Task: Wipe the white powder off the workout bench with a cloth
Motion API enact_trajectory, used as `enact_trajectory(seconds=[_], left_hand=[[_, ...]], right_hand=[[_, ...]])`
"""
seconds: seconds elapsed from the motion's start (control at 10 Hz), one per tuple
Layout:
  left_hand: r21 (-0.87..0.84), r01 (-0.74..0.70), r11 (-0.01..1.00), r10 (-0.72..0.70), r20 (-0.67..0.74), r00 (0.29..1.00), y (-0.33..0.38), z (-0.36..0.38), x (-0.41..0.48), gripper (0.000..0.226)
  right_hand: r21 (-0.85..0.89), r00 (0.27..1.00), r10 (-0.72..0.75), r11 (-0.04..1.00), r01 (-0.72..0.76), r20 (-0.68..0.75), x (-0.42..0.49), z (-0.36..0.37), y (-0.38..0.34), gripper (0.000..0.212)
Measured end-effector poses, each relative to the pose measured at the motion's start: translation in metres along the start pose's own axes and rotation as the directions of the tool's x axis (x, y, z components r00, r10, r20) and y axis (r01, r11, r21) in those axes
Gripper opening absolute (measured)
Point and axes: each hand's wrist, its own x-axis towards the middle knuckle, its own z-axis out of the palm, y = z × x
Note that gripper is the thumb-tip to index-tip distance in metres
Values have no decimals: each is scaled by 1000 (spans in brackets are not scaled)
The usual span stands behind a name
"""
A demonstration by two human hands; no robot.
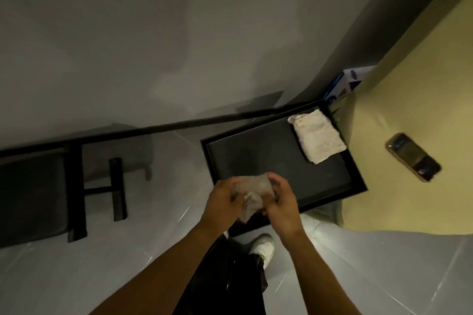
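Head cam: L hand [225,201] + R hand [280,203] both clutch cloth [252,190] btwn them.

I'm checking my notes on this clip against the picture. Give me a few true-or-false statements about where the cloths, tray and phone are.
1. Both hands, left hand and right hand, hold a crumpled cloth. True.
2. A folded white cloth lies in the black tray. True.
3. The phone lies in the tray. False: it lies outside, on the yellow surface.
4. The held cloth is pressed on the workout bench. False: it is held apart from it, above the tray's edge.
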Motion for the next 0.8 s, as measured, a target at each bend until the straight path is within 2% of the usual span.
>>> enact_trajectory(seconds=[0.1, 0.2, 0.3, 0.4, 0.5, 0.6, 0.8], left_hand=[[19, 71, 997, -68, -106, 992, -33, -8, 4, 37], [51, 81, 995, -74, -119, 990, -55, -18, 0, 40], [22, 77, 997, -75, -80, 994, -67, -22, 1, 37], [43, 56, 998, -54, -39, 998, -67, -21, 6, 39], [79, 15, 997, -12, -37, 999, -63, -17, 10, 38], [116, 12, 993, -13, 8, 1000, -56, -19, 10, 33], [178, -85, 980, 81, 29, 996, -20, -54, -11, 30]], right_hand=[[-6, 992, -110, 994, 110, 62, 35, 17, 3, 43], [-11, 992, -106, 994, 107, 73, 60, 31, 11, 42], [-107, 1000, -18, 994, 18, 1, 79, 36, 30, 44], [-316, 974, 158, 927, -203, -162, 88, 26, 54, 50], [-451, 978, 154, 869, -203, -144, 79, 16, 65, 46], [-538, 994, 86, 836, -105, -61, 59, 14, 51, 42], [-562, 999, -33, 827, 24, -7, 12, 18, -5, 46]])
